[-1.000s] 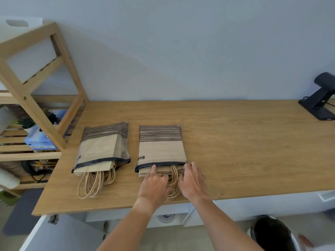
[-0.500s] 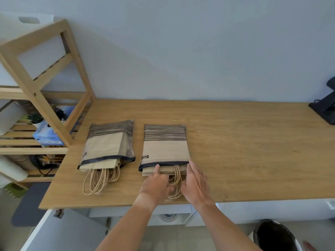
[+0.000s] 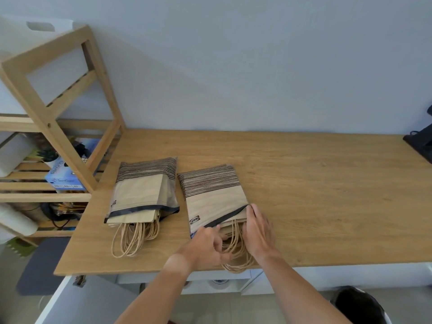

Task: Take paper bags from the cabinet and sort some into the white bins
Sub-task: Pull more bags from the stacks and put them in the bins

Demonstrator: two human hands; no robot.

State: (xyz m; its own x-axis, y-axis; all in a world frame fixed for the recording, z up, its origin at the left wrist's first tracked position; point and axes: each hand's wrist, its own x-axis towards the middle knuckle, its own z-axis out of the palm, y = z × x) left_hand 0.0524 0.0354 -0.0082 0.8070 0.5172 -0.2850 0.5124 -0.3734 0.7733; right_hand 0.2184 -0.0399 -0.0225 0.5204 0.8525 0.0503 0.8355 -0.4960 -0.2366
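Observation:
Two stacks of flat brown paper bags with dark stripes lie on the wooden counter. The left stack lies untouched, its twine handles pointing toward me. The right stack lies askew, and both my hands are at its near end. My left hand has curled fingers and pinches the bags at their near left corner, over the handles. My right hand presses its straight fingers against the near right corner. A white bin sits on top of the shelf at far left.
A wooden shelf unit stands left of the counter, holding a blue box and another white bin. A black stand sits at the counter's right end. An open white cabinet door is below left, and a black bin below right.
The right stack has turned askew, its near end swung to the right. My left hand's fingers have curled onto its near corner. The left stack has not moved.

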